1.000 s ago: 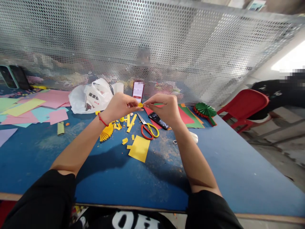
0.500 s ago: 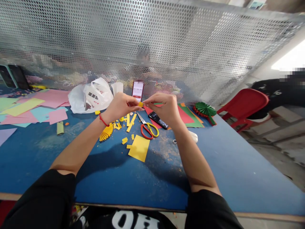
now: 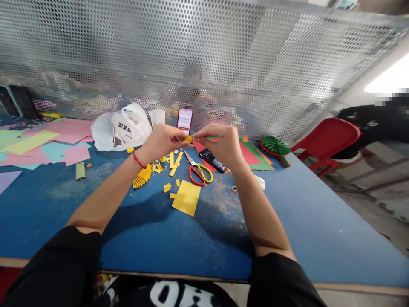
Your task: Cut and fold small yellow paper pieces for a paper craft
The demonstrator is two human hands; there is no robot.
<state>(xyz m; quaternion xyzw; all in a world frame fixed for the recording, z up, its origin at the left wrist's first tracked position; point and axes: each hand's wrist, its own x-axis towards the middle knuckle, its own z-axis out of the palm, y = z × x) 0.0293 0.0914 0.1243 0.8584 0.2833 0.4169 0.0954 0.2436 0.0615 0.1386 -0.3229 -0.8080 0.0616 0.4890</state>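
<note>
Two bare hands, the left hand [image 3: 161,141] and the right hand [image 3: 221,145], reach forward with forearms angled inward, fingertips pinching one small yellow paper scrap [image 3: 188,138] between them, above a blue worktable [image 3: 47,204]; red-and-yellow-handled steel scissors [image 3: 198,174] lie just below the right hand.

My fingertips [image 3: 194,139] hide most of the little yellow paper scrap [image 3: 188,138], so its shape is unclear. The numbers on the upright phone [image 3: 184,120] are too small to read, the person [image 3: 191,91] behind the mesh [image 3: 223,55] is blurred, and the picture's edge cuts off my shirt [image 3: 179,294].
</note>
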